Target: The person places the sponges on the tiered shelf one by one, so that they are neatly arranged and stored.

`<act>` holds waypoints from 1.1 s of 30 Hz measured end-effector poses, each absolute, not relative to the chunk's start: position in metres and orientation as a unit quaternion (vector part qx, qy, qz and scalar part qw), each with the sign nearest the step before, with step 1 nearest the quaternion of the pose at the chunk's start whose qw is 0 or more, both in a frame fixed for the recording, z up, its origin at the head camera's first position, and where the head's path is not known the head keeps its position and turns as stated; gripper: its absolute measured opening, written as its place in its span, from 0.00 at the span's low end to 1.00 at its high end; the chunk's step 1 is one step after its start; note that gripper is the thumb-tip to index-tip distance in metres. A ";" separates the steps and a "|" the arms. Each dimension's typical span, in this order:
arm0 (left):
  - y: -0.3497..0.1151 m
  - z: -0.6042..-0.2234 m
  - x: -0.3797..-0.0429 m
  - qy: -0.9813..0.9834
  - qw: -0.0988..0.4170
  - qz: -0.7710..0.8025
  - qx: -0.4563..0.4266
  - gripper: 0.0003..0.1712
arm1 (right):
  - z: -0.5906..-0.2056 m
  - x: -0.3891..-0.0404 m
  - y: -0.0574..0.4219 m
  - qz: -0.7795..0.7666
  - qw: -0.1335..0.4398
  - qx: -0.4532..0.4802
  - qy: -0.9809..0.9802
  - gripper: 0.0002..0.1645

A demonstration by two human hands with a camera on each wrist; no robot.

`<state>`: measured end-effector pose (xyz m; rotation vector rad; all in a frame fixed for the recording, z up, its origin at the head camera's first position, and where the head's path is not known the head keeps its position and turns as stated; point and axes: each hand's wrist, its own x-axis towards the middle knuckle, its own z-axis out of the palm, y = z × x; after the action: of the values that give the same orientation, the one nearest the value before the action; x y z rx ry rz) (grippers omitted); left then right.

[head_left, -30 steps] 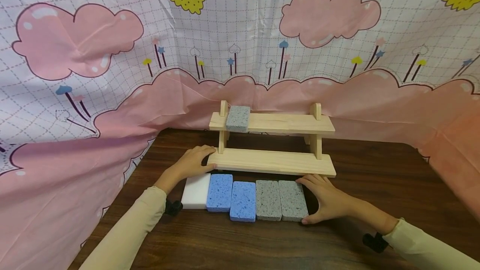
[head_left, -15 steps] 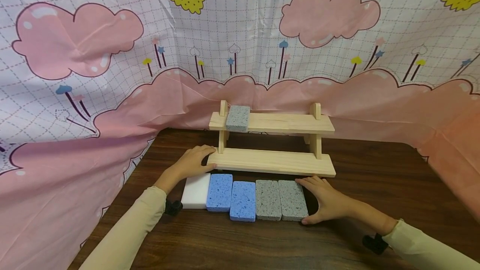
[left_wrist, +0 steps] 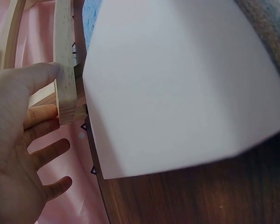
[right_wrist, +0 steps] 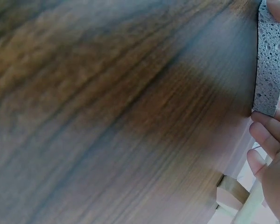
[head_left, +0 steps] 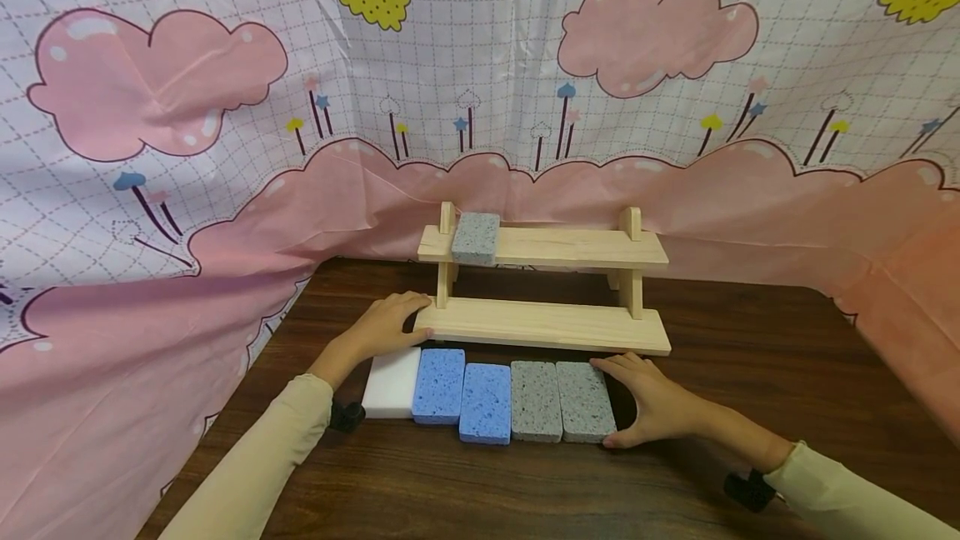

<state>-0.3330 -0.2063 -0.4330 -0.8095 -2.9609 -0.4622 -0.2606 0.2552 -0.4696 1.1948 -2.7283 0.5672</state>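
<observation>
The rightmost gray sponge (head_left: 587, 401) lies flat on the desk (head_left: 772, 340), at the right end of a row. The right hand (head_left: 660, 402) pinches it lengthwise, thumb at its near right corner and fingertips at the far one. Close along its left side lies the second gray sponge (head_left: 536, 401), then the right blue sponge (head_left: 486, 403), the left blue sponge (head_left: 438, 386), set slightly farther from the person, and a white block (head_left: 390, 386) at the left end. Just behind the row stands a two-tier wooden shelf (head_left: 543, 323). The left hand (head_left: 382, 323) pinches the left end of its lower board, with the thumb on the front edge; the left wrist view shows its last two fingers spread. A third gray sponge (head_left: 476, 238) rests on the upper board (head_left: 570, 247), near its left end. A pink and white cloth (head_left: 450, 48) hangs behind the desk. Pale sleeves (head_left: 247, 448) cover both forearms.
</observation>
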 end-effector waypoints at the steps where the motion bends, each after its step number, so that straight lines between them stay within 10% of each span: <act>1: -0.206 -0.433 -0.333 -0.954 0.019 -0.149 -0.261 0.38 | -0.470 -0.260 0.255 0.186 0.057 0.393 -0.899 0.64; 33: -0.207 -0.436 -0.334 -0.954 0.021 -0.148 -0.259 0.38 | -0.452 -0.261 0.260 0.166 0.104 0.403 -0.894 0.65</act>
<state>-0.3344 -0.2070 -0.4358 -0.8013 -2.9581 -0.4582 -0.2611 0.2602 -0.4518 1.1893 -2.6362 0.4902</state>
